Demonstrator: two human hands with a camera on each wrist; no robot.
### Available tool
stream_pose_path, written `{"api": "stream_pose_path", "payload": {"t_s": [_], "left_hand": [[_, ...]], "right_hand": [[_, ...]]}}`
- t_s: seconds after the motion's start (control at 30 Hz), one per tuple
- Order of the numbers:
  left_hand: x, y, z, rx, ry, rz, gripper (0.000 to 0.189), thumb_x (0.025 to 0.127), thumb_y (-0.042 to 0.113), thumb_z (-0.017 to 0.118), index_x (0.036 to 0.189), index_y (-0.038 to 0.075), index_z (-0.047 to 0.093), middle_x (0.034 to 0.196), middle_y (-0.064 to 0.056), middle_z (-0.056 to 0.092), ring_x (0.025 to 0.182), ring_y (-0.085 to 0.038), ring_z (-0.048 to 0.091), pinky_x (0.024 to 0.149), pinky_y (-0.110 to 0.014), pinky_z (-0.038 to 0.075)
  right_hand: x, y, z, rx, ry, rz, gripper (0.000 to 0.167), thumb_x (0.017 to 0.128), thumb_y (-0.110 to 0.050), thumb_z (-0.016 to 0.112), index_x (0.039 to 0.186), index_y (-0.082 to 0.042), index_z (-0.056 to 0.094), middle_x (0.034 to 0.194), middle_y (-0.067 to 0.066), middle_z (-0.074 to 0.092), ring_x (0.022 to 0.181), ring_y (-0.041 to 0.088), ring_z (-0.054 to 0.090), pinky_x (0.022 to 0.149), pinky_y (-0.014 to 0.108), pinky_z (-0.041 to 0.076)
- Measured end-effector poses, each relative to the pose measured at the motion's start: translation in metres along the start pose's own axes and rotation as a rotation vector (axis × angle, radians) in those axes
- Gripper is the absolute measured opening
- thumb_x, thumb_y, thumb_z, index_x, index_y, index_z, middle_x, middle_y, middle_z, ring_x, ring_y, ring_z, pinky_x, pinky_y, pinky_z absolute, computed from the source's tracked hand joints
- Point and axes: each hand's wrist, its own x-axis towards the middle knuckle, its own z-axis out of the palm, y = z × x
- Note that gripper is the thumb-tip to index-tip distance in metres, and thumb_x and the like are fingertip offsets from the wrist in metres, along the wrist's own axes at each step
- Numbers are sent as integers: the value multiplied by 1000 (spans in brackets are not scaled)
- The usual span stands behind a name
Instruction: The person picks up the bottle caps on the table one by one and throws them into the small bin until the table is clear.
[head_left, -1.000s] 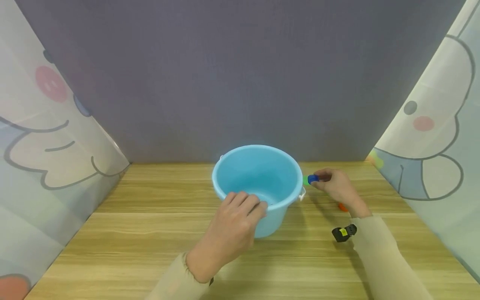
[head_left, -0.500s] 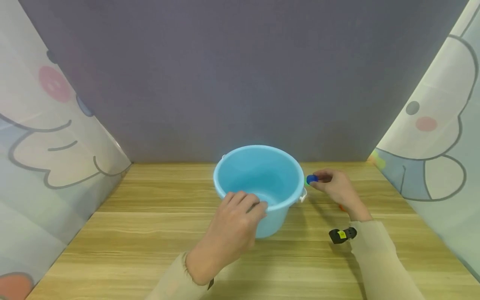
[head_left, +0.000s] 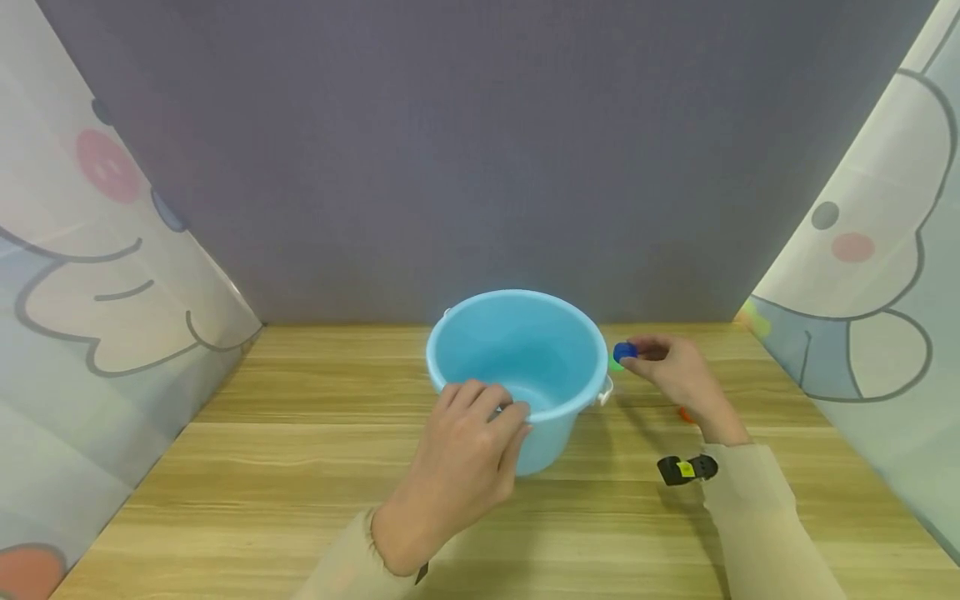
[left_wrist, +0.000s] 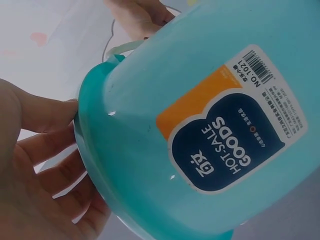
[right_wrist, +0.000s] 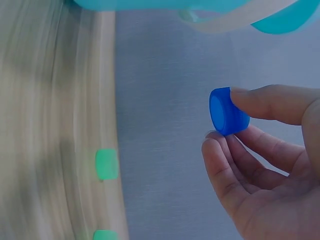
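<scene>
A light blue plastic bucket (head_left: pixel 543 442) stands on the wooden table, its white handle hanging at the right. My left hand (head_left: pixel 453 458) holds the near rim; the left wrist view shows the thumb against the rim's outer side and the other fingers curled at its edge. Just right of the bucket, my right hand (head_left: pixel 675 375) pinches a blue bottle cap (right_wrist: pixel 227 111) between thumb and fingers, above the table. Behind that cap, a green cap (head_left: pixel 616 364) is partly hidden. A second green cap (right_wrist: pixel 105 235) shows at the bottom of the right wrist view.
An orange piece (head_left: pixel 686 415) lies on the table, mostly hidden by my right wrist. A dark grey panel (head_left: pixel 480 167) rises behind the wooden table (head_left: pixel 300 467), and cartoon-printed sheets (head_left: pixel 862 250) line both sides. The bucket's handle (head_left: pixel 606 390) sticks out toward my right hand.
My right hand has lifted the blue cap slightly and tilted it. The left hand's fingers have shifted a little on the rim, while the bucket stays in place.
</scene>
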Motion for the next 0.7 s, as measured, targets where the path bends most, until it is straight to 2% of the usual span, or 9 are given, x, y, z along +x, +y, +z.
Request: {"api": "stream_pose_path", "payload": {"t_s": [0.27,0.7], "left_hand": [[0,0,-1,26,4,-6,8,85,14,78,86,12,70,86,-1,64,83,-23,57,74,-36,44],[0,0,-3,44,2,2,9,85,15,79,86,13,70,84,-1,63,82,-23,58,74,-35,44]], "right_hand": [[-4,-8,-1,-14,11,-6,51,98,-30,69,134,5,58,126,26,63,115,42,61,92,53,52],[-9,-20,-1,-15,36,-79,48,98,-26,67,133,7,58,123,26,64,112,42,62,90,52,54]]}}
